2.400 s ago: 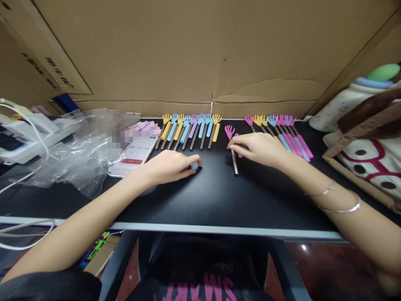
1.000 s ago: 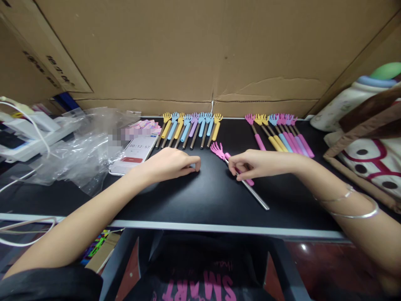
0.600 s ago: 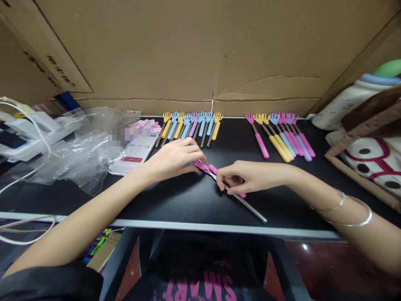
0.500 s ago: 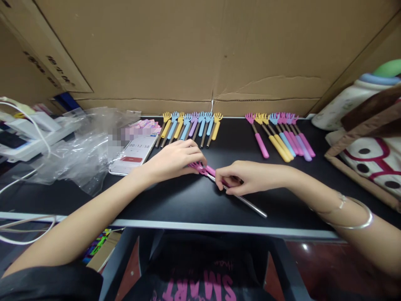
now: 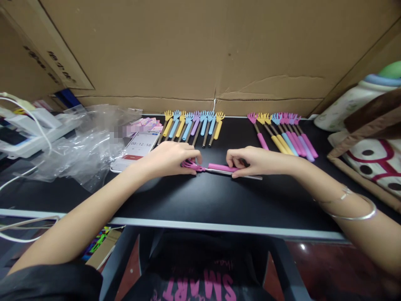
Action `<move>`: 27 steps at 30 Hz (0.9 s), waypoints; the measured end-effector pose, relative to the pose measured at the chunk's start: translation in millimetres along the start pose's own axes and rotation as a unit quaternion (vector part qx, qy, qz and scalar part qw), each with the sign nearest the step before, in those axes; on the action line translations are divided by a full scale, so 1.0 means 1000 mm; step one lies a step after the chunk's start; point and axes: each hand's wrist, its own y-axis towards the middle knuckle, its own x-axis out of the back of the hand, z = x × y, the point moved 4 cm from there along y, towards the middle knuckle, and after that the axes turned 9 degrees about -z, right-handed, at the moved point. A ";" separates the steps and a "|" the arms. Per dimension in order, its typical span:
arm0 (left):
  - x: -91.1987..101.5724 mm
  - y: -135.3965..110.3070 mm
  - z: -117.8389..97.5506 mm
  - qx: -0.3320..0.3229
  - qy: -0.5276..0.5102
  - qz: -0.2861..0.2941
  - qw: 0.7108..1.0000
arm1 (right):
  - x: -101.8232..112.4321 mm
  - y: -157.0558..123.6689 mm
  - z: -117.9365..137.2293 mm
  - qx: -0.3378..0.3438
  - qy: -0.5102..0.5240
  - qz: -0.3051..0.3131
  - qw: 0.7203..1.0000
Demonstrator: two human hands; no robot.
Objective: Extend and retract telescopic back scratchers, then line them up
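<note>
Has a brown cardboard wall [image 5: 150,46] across the far side, creased toward the right and printed with dark characters [image 5: 62,67] at left. Meets a black desktop [image 5: 175,202] with a pale strip [image 5: 219,227] along its near edge. Shows dark frame pieces [image 5: 290,267] beneath and a dark red floor [image 5: 326,267] at near right, with a bright glint [image 5: 302,247] on it.

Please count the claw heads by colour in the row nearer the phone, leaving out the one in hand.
Yellow claw heads: 3
Blue claw heads: 4
Purple claw head: 1
Total: 8
</note>
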 end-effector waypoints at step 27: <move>-0.011 0.006 -0.006 -0.019 0.067 -0.047 0.996 | 0.014 -0.004 -0.020 -0.016 -0.225 -0.096 0.970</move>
